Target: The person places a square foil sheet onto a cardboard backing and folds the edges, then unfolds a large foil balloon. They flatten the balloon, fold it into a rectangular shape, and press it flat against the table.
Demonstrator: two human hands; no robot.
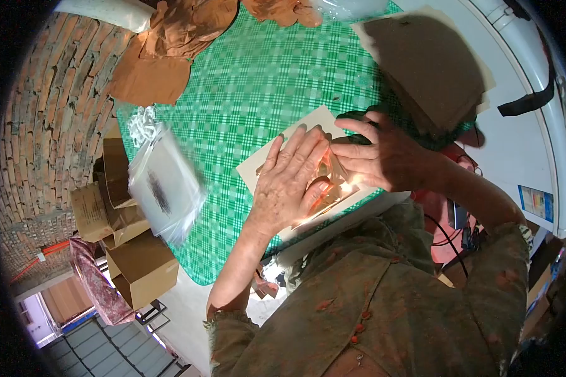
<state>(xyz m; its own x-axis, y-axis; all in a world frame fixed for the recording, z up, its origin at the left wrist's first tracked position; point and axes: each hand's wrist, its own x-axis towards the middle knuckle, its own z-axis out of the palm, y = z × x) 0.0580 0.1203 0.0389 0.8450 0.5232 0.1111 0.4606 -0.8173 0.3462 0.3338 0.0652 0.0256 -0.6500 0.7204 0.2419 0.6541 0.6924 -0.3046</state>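
My left hand (289, 179) lies flat with its fingers stretched over a shiny copper-coloured foil sheet (328, 187). Under the foil is a cream card (251, 169), set on the green checked tablecloth (258, 81). My right hand (380, 154) is at the right side of the foil, in shadow, its fingers bent and spread apart. Its fingertips are close to the left hand's fingers and seem to touch the foil; its thumb is hidden. Bright sunlight glints off the foil between the hands.
Clear plastic bags (166, 185) hang over the table's left edge, tied with white string. Copper-coloured sheets (154, 75) lie at the far left. A stack of cards (421, 69) lies at the far right. Cardboard boxes (141, 267) stand left, near a brick wall (44, 119).
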